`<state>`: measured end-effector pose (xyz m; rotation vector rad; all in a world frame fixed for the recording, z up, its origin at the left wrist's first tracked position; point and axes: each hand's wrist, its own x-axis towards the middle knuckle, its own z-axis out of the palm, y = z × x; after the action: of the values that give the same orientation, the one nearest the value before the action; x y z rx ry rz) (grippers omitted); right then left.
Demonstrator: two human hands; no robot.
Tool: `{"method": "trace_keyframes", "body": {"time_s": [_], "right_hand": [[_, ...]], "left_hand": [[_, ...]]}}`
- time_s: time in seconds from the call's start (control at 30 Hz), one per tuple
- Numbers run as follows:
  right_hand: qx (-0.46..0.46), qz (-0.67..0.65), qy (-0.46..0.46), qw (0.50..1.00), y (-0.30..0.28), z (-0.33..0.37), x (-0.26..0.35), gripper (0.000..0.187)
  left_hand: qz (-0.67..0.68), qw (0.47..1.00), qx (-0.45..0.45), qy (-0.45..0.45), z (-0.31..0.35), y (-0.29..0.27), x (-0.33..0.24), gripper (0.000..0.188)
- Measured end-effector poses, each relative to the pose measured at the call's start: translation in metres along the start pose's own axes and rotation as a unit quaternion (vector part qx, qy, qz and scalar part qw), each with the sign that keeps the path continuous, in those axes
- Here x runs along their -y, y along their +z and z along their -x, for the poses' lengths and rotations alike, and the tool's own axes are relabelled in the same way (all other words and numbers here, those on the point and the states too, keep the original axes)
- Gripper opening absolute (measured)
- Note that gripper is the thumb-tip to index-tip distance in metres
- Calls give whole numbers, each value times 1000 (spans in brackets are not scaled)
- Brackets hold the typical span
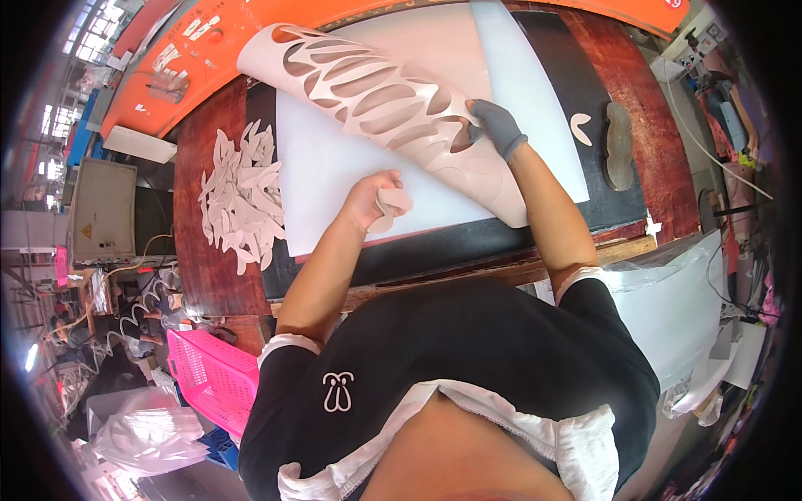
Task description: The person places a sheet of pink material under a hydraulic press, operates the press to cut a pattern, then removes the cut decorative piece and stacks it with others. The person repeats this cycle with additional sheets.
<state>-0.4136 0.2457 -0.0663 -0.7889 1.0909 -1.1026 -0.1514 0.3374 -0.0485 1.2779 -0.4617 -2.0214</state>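
Observation:
A pale pink sheet (493,175) with rows of leaf-shaped cutouts curls diagonally across a white board (322,154). My right hand (499,129), in a grey glove, grips the sheet beside its cutouts, fingers partly hidden by it. My bare left hand (365,200) is closed on a few pale pink cut pieces (394,200), held over the board in front of the sheet. Left of the board lies a heap of similar pieces (242,200). One more cut piece (581,129) rests on the black mat to the right.
A dark, long rounded block (619,146) lies at the right of the black mat (576,75). An orange machine beam (225,63) spans the far side. A pink basket (213,376) stands at lower left, and clear plastic sheeting (668,301) hangs at the right.

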Motion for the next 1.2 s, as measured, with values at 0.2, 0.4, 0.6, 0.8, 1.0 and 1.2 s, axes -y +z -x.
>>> {"method": "trace_keyframes", "body": {"time_s": [0.2,0.4,0.6,0.8,1.0,1.2], "right_hand": [[19,-19,12,1000,-2,0,-8,27],[30,45,-20,998,-3,-8,-14,27],[5,57,0,998,-9,-14,-15,32],[-8,47,-18,999,-7,-8,-8,33],[-3,59,-10,998,5,2,1,24],[-13,-7,0,1000,-1,7,1,29]], "left_hand": [[29,994,84,-59,-15,30,-6,27],[-108,991,-10,-75,-27,45,-12,27],[-151,988,-45,-6,-7,35,-6,31],[-257,958,-92,89,54,-59,-20,40],[-593,705,-306,239,54,-161,-63,55],[-403,865,-170,246,-4,-65,-38,70]]}}
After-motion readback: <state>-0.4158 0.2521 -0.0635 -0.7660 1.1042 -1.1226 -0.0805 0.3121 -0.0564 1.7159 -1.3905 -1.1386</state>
